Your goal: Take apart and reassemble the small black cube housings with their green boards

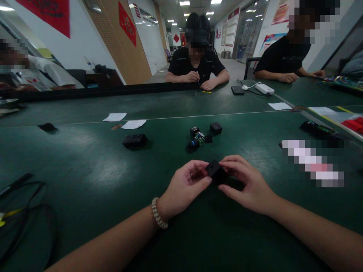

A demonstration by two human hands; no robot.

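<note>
My left hand [185,185], with a bead bracelet at the wrist, and my right hand [246,183] meet over the green table [93,166]. Both pinch a small black cube-shaped case [215,170] between them, just above the table top. Fingers of both hands are curled round it. Beyond the hands lies a small opened device with a circuit board and coloured parts [197,139], beside another black cube [216,127] and a small black block [194,131].
A pair of black cases [135,141] lies left of centre, with paper slips [133,124] behind. Black cables [19,204] sit at the left edge. Two people sit at the far side, a third at far left. A white power strip [264,88] lies near them.
</note>
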